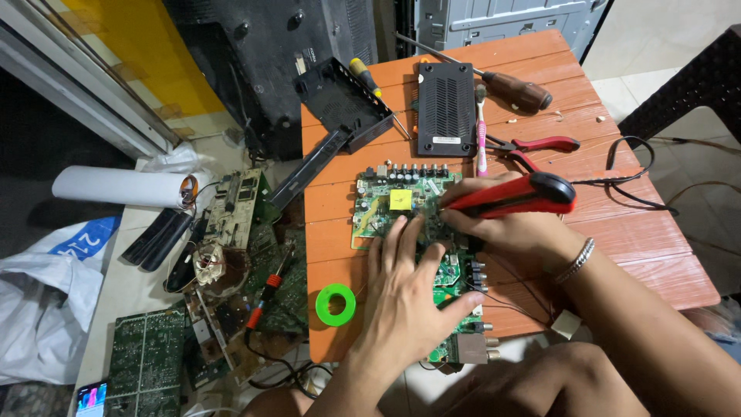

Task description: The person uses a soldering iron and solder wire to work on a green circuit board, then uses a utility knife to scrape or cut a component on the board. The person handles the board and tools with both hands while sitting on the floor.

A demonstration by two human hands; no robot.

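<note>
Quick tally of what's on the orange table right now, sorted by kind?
Green circuit boards: 2
Black plastic casings: 2
Screwdrivers: 2
Red-handled pliers: 1
Toothbrush: 1
Green solder spool: 1
Red soldering tool in right hand: 1
Total: 10
Left hand rests on the boards.

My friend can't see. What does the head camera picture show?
A right hand holds a red soldering iron to a green circuit board on an orange table, while the left hand presses the board flat. A green solder spool lies nearby.
</note>
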